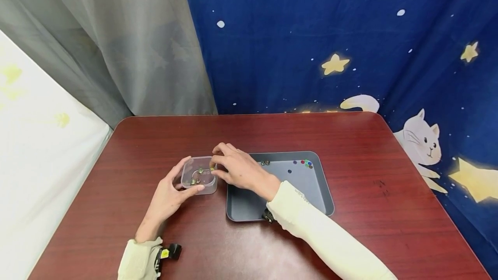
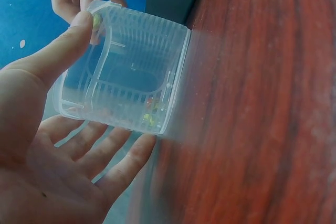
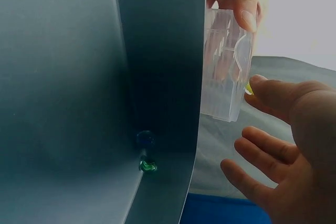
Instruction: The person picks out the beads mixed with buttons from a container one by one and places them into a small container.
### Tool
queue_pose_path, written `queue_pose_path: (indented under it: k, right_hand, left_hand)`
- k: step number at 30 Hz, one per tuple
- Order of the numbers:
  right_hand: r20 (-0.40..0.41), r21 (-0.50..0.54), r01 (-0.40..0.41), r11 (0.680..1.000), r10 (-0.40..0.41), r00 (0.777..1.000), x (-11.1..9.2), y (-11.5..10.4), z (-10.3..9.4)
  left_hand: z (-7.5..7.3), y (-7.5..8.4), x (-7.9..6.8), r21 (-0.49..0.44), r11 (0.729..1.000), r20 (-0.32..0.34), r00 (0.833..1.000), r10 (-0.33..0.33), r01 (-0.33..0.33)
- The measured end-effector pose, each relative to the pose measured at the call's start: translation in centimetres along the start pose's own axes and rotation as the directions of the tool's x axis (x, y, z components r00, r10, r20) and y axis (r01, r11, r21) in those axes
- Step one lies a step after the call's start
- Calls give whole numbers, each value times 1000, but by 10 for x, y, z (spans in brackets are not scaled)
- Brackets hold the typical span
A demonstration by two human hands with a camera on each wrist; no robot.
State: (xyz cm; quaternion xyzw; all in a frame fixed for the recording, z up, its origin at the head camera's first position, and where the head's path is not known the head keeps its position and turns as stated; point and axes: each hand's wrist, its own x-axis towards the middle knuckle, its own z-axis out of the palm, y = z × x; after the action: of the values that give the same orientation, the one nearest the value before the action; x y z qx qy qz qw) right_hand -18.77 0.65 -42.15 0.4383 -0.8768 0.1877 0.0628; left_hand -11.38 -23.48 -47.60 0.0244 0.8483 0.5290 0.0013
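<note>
My left hand (image 1: pixel 167 200) holds a clear plastic box (image 1: pixel 209 188) on the table, thumb on its near side and fingers around the left side. Several glass marbles (image 1: pixel 197 181) lie inside it. Over the box's right rim, my right hand (image 1: pixel 239 170) pinches a yellow marble (image 3: pixel 249 88) between thumb and index finger. The other fingers of that hand are spread in the right wrist view. In the left wrist view, yellow and red marbles (image 2: pixel 150 118) show through the box wall, and the left thumb presses on the rim.
A grey tray (image 1: pixel 307 189) lies right of the box, partly under the right forearm. Several marbles (image 1: pixel 307 163) in different colours sit along its far side, with a green marble (image 3: pixel 148 165) in the corner. Behind the reddish-brown table (image 1: pixel 369 185) hang curtains (image 1: pixel 272 55).
</note>
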Motion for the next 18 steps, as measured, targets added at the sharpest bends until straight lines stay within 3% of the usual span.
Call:
queue_pose_path:
  k: [18]
  right_hand:
    - [22, 4, -21, 1000, 21, 1000, 0, -3, -2]
  left_hand:
    - [0, 0, 1, -7, 1000, -1, 1000, 4, -4]
